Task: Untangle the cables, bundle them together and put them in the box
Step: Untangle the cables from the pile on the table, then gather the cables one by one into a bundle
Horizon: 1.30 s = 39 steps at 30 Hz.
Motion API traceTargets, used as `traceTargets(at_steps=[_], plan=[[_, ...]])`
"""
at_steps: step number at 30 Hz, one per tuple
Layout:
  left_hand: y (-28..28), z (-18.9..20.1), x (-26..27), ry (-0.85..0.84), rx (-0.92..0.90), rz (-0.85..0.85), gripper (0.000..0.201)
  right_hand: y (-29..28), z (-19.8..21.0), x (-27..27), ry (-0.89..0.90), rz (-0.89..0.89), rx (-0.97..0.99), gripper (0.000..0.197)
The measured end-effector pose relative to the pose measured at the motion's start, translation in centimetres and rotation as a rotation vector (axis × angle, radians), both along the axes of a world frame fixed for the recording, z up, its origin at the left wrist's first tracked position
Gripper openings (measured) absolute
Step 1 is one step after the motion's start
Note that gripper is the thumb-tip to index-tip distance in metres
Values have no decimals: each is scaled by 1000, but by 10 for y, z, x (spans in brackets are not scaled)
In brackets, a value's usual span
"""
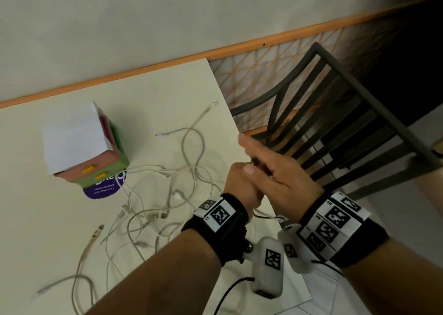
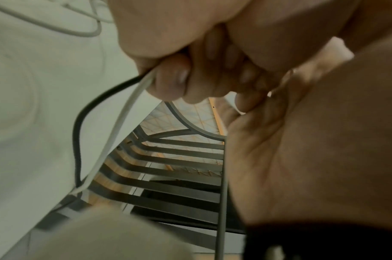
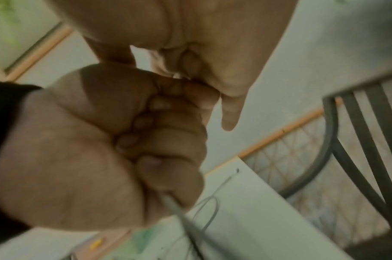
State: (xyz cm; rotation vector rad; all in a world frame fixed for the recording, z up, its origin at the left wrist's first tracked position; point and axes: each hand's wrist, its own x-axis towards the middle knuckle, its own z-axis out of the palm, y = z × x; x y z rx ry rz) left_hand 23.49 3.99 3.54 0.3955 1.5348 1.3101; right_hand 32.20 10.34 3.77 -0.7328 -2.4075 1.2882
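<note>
My left hand point(image 1: 239, 182) is a fist above the table's right edge; its curled fingers point(image 2: 175, 77) grip a white cable point(image 2: 124, 112) and a black cable point(image 2: 79, 123) that hang in loops below. The right hand point(image 1: 282, 178) lies against that fist with its fingers stretched out, one fingertip point(image 3: 230, 114) pointing past it. Whether it holds any cable is hidden. A tangle of white cables point(image 1: 163, 194) sprawls over the cream table point(image 1: 143, 94). The box point(image 1: 79, 142), pink and green with a white flap raised, stands at the table's left.
A round purple sticker point(image 1: 103, 190) lies under the box's near corner. A dark slatted chair point(image 1: 335, 135) stands just right of the table, close behind my hands. A wall with an orange skirting strip point(image 1: 275, 39) runs along the far side.
</note>
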Motion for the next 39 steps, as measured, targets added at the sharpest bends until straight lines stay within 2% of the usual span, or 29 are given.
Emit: traceTargets(at_steps=[2,4,5,6,8,10,11,13,14,15,16,18,20,23,25,27,30,34,36,39], plan=[[2,3,-5,-14,-26,41,23,-4,-9,0,130,-104,-342,68],[1,12,-12,-53,-16,59,28,-10,-17,0,249,-150,-765,57],[1,18,-16,-85,-1,73,38,-13,-21,1,251,-111,-854,46],[0,18,-20,-85,20,89,49,-16,-24,3,206,-50,-839,38],[0,24,-27,-99,84,91,58,-18,-30,9,33,52,-634,27],[-2,30,-25,-152,106,26,58,-16,-40,11,-212,20,-389,36],[-4,32,-20,-161,79,-13,59,-13,-46,9,-312,-36,-291,33],[-10,30,-10,-158,29,-42,62,-12,-53,-1,-512,-42,-97,10],[-12,28,-10,-167,11,-26,62,-15,-54,-9,-584,-6,-30,7],[-14,28,-14,-180,-1,4,59,-16,-57,-17,-634,30,18,12],[-15,26,-22,-217,-17,65,53,-18,-55,-24,-659,47,9,11],[-18,24,-47,-274,-40,173,47,-19,-48,-36,-651,50,-97,22],[-24,21,-71,-242,-49,235,49,-18,-40,-51,-636,99,-190,21],[-37,13,-99,-151,-25,302,50,-11,-33,-82,-464,179,-372,2],[-50,5,-114,-128,-27,367,49,-2,-38,-109,-356,45,-440,8],[-64,-4,-123,-109,-34,417,53,7,-45,-135,-380,-148,-271,9],[-84,-15,-141,-92,4,439,53,17,-57,-185,-519,-301,2,19],[-103,-28,-159,-42,3,414,48,40,-78,-234,-801,-220,249,52],[-108,-32,-165,-58,-7,417,51,47,-88,-245,-872,-182,343,50],[-112,-35,-170,-93,-5,419,52,47,-95,-251,-898,-136,385,33]])
